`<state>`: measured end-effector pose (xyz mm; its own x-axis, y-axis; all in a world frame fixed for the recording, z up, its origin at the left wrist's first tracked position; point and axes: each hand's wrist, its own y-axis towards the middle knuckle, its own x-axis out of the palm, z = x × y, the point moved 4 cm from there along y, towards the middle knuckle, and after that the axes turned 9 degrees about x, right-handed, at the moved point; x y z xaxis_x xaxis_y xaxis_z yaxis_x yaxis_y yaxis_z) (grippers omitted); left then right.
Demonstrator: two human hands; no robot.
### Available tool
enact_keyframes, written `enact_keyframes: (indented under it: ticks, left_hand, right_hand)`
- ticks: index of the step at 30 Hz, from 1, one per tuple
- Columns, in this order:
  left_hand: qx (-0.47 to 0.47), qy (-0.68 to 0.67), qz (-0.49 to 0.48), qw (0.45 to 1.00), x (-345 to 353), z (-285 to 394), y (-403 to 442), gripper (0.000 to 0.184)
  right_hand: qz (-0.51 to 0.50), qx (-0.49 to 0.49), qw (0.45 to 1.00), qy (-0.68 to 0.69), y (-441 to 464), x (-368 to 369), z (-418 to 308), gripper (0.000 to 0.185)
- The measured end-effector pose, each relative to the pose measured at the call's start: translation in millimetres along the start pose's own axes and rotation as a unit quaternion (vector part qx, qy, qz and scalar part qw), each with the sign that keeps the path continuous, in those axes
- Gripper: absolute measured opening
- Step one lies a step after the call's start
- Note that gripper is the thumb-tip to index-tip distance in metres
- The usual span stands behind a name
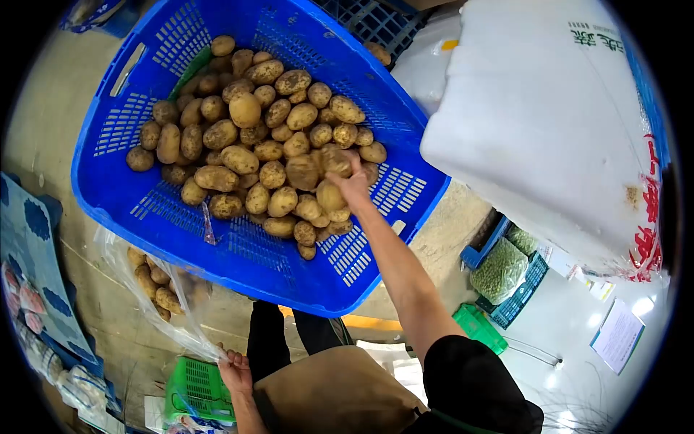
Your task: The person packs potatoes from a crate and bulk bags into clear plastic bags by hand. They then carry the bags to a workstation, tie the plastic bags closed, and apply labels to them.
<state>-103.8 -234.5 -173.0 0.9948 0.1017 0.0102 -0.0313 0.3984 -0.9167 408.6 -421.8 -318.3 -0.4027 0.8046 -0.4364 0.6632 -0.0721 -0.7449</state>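
A large blue plastic basket (253, 269) holds many potatoes (235, 160), some with dirt on their skins. My right hand (352, 181) reaches into its right side, with fingers curled around a potato (334, 160). That potato and those beside it are smeared by motion. Down at the lower left, my left hand (236, 372) pinches the gathered top of a clear plastic bag (184, 329). Several potatoes (155, 282) lie inside the bag, which hangs beside the basket's near edge and is partly hidden under it.
White foam boxes (535, 137) stand at the right. Below them is a tray with a bag of green peas or beans (500, 269). A green crate (199, 390) sits near my left hand, and a blue patterned cloth (36, 267) lies at the far left.
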Motion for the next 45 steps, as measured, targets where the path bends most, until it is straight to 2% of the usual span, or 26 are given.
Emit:
enact_keyframes:
  ticks: [2,4,6,8,10,11,12,13,14,16,17,18,19,21,22,24,25,28,32,33,36,39,42,43,45]
  left_hand:
    - [-0.005,-0.004,0.010,1.000,7,0,-1,0.037]
    - [0.000,0.007,0.007,1.000,9,2,-1,0.039]
    - [0.006,0.014,-0.009,1.000,8,4,2,0.040]
    - [0.005,0.015,-0.035,0.999,4,4,4,0.041]
    - [0.007,0.016,-0.012,1.000,12,5,0,0.042]
    - [0.007,0.019,-0.007,1.000,14,5,-1,0.042]
    - [0.005,0.022,-0.002,1.000,15,5,0,0.042]
    - [0.011,0.020,-0.041,0.999,5,3,5,0.037]
    - [0.008,0.022,-0.025,0.999,6,3,4,0.037]
    - [0.000,0.024,0.010,1.000,16,3,0,0.037]
    - [0.000,0.025,0.010,1.000,15,3,-1,0.037]
    - [0.002,0.025,0.008,1.000,15,3,0,0.036]
    - [0.005,0.024,0.006,1.000,15,3,0,0.036]
    - [0.009,0.029,-0.002,1.000,17,5,-2,0.036]
    - [0.011,0.033,-0.005,0.999,15,7,-3,0.036]
    - [0.029,0.008,-0.030,0.999,10,11,-3,0.038]
    - [0.035,-0.010,-0.046,0.998,11,9,-4,0.039]
    - [0.091,-0.019,-0.035,0.995,15,14,-9,0.035]
    - [0.157,-0.035,-0.015,0.987,-10,38,-18,0.037]
    - [0.163,-0.052,-0.018,0.985,-21,45,-19,0.038]
    - [0.230,-0.116,0.038,0.966,-34,72,-16,0.036]
    - [0.235,-0.209,0.064,0.947,-41,80,-11,0.037]
    - [0.191,-0.281,-0.083,0.937,-61,63,3,0.038]
    - [0.205,-0.289,-0.030,0.935,-62,57,4,0.034]
    - [0.208,-0.316,-0.013,0.925,-55,55,5,0.033]
  right_hand:
    - [-0.014,-0.094,0.995,-0.041,-26,15,9,0.064]
    - [-0.036,-0.005,0.996,-0.078,-75,28,-8,0.063]
    - [-0.078,-0.091,0.933,-0.340,-110,60,4,0.069]
    - [-0.040,-0.201,0.924,-0.323,-149,89,45,0.071]
    - [-0.101,-0.220,0.921,-0.306,-179,98,58,0.071]
    - [-0.144,-0.238,0.891,-0.359,-187,97,62,0.060]
    - [-0.156,-0.211,0.923,-0.283,-185,87,52,0.054]
    - [-0.166,-0.182,0.947,-0.206,-178,76,39,0.048]
    - [-0.174,-0.152,0.964,-0.128,-163,64,31,0.043]
    - [0.010,-0.211,0.968,-0.136,-105,30,24,0.032]
    - [0.078,-0.305,0.916,-0.248,-72,13,6,0.035]
    - [0.118,-0.311,0.862,-0.383,-43,6,-2,0.041]
    - [0.128,-0.353,0.805,-0.460,-3,2,5,0.042]
    - [0.003,-0.287,0.741,-0.607,66,-5,31,0.051]
    - [-0.076,-0.265,0.689,-0.670,69,-9,20,0.056]
    - [-0.121,-0.260,0.625,-0.727,53,-11,-2,0.057]
    - [-0.102,-0.251,0.639,-0.720,46,-11,-6,0.058]
    - [-0.050,-0.208,0.603,-0.769,58,10,4,0.067]
    - [-0.027,-0.285,0.663,-0.692,43,3,-6,0.061]
    - [-0.010,-0.353,0.677,-0.645,52,-2,7,0.058]
    - [-0.135,-0.168,0.644,-0.734,62,14,-11,0.062]
    - [-0.104,-0.212,0.689,-0.686,80,13,5,0.067]
    - [-0.089,-0.225,0.652,-0.719,82,11,11,0.064]
    - [-0.098,-0.221,0.702,-0.670,86,7,16,0.065]
    - [-0.111,-0.161,0.734,-0.650,105,4,22,0.069]
